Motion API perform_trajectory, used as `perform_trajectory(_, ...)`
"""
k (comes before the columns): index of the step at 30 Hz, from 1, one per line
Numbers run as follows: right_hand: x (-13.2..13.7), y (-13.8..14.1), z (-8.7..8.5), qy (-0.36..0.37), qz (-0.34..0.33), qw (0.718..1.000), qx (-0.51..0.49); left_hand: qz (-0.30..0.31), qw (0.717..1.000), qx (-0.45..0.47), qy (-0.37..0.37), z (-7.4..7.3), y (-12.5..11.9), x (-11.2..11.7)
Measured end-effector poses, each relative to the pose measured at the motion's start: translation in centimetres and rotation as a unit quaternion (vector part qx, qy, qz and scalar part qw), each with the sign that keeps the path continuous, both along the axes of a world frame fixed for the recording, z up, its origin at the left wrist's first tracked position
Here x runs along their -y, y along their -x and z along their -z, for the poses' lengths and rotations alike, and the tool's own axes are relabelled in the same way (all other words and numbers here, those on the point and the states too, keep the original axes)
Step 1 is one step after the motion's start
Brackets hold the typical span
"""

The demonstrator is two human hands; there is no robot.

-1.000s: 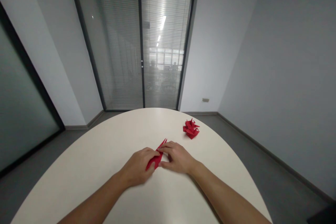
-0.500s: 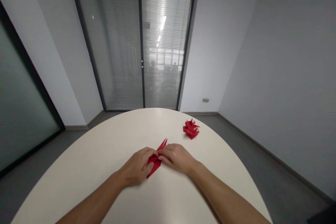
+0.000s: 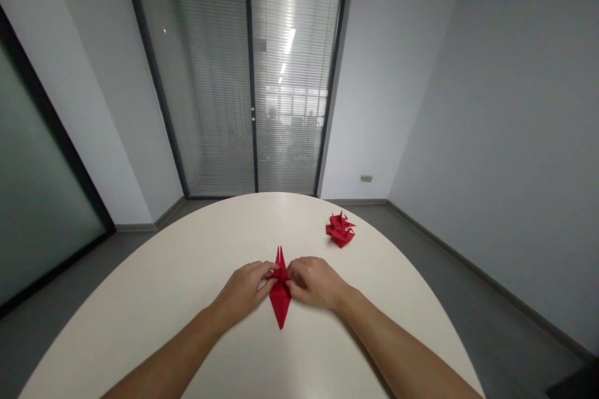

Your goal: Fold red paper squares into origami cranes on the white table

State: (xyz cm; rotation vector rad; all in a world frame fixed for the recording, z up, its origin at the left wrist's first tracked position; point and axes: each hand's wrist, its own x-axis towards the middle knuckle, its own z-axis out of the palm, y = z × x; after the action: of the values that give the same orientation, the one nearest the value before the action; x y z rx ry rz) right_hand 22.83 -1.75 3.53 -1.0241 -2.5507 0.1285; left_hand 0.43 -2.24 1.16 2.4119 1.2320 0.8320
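Turned upright since earlier, red folded paper (image 3: pixel 281 296) sits pinched between left grip (image 3: pixel 247 290) and right grip (image 3: pixel 314 282).

Even, soft light; glare on the blinds (image 3: pixel 290 75); bowed edges

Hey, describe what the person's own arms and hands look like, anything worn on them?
Both forearms are bare as far as the picture shows: no sleeves in view, no gloves. The left hand and right hand show no rings, and no watch or bracelet is visible at either wrist. No markings can be made out.
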Motion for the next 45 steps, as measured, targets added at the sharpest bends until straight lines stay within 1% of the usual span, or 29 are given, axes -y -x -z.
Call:
perform_trajectory(4,-0.2,-0.1,0.2,0.000,-0.002,1.000,-0.020,-0.018,1.000,0.012,-0.001,0.4,-0.1,-0.2)
perform_trajectory(8,-0.5,0.0,0.7,0.021,-0.031,0.996,-0.080,-0.034,0.998,0.052,0.015,0.9,-0.2,-0.4)
perform_trajectory(12,-0.9,0.2,1.4,0.042,-0.052,0.990,-0.122,-0.034,0.994,0.092,0.041,1.0,-0.4,-0.6)
perform_trajectory(16,-1.1,0.3,1.9,0.059,-0.038,0.986,-0.150,-0.021,0.990,0.125,0.066,1.0,-0.5,-0.6)
perform_trajectory(20,-1.1,0.6,2.0,0.078,-0.024,0.983,-0.162,-0.024,0.986,0.149,0.068,1.1,-0.6,-0.6)
perform_trajectory(25,-1.0,0.6,1.9,0.080,-0.005,0.985,-0.156,-0.004,0.985,0.144,0.089,1.0,-0.5,-0.5)
perform_trajectory(28,-1.0,0.7,1.9,0.075,0.007,0.986,-0.147,-0.008,0.988,0.125,0.095,0.9,-0.5,-0.4)
perform_trajectory(31,-1.1,0.8,2.1,0.068,0.028,0.987,-0.142,-0.013,0.990,0.114,0.080,0.9,-0.6,-0.5)
perform_trajectory(35,-1.0,1.1,2.3,0.062,0.064,0.988,-0.129,-0.014,0.989,0.132,0.062,1.1,-0.6,-0.7)
perform_trajectory(40,-0.8,1.2,2.2,0.074,0.094,0.983,-0.142,-0.012,0.990,0.130,0.048,1.3,-0.6,-0.7)
perform_trajectory(42,-0.7,1.1,2.2,0.076,0.098,0.980,-0.156,-0.008,0.992,0.122,0.026,1.5,-0.5,-0.7)
perform_trajectory(45,-0.8,0.9,2.2,0.063,0.087,0.982,-0.157,-0.004,0.995,0.100,-0.032,1.7,-0.4,-0.8)
